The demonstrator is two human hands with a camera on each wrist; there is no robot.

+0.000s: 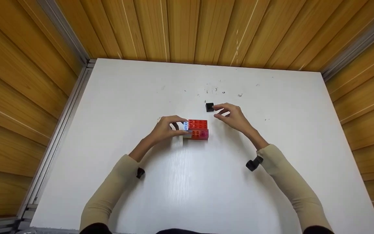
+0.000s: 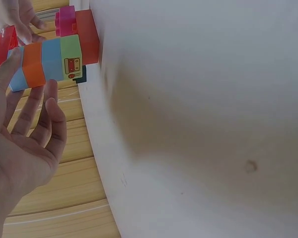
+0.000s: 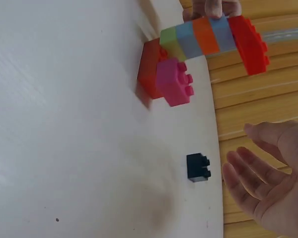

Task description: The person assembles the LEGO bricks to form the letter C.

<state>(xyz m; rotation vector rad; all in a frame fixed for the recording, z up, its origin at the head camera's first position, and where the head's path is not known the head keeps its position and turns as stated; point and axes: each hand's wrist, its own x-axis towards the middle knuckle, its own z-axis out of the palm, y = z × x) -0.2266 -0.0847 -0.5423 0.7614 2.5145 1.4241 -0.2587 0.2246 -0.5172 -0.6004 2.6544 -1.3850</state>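
My left hand pinches a toy brick tower near its top, thumb on one side and fingers on the other. The tower rises from a red base brick: a light green brick with a printed picture, a blue brick, an orange brick and a light blue brick. A long red brick sits on top, overhanging rightward. On the base's other end stands a pink brick. My right hand, fingers loosely bent and holding nothing, hovers beside a small black brick.
A white table lies under everything, with dark scuff marks behind the black brick. Wood-patterned panels stand along its back and both sides. A metal frame rail runs along the left edge.
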